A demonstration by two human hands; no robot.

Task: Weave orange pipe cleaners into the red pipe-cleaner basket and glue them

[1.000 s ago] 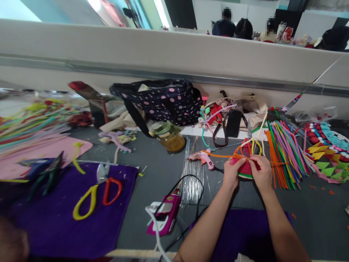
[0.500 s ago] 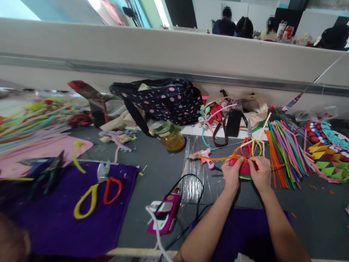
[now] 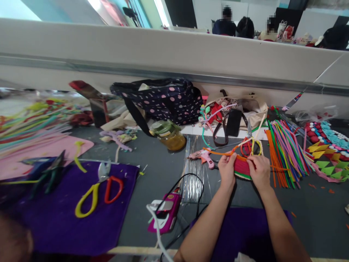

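Left hand: the hand [image 3: 227, 169] is nearly closed, thumb and fingers pinching the left side of the craft piece.
Right hand: this hand [image 3: 259, 171] is curled, its fingertips on the piece's right side.
Craft piece: the red piece [image 3: 241, 168] with a green and cream lower edge is between both hands, above the bench [image 3: 131, 211].
Orange strip: the strip [image 3: 216, 152] reaches left from the piece, over the pink glue gun [image 3: 207, 159].
Behind the hands: a pair of scissors [image 3: 256, 148] with red and yellow handles, near a black phone [image 3: 233, 123].
Right of the hands: a bundle of coloured pipe cleaners [image 3: 290, 151].
Left along the bench: a glass jar [image 3: 173, 141] before a spotted bag [image 3: 163, 103].
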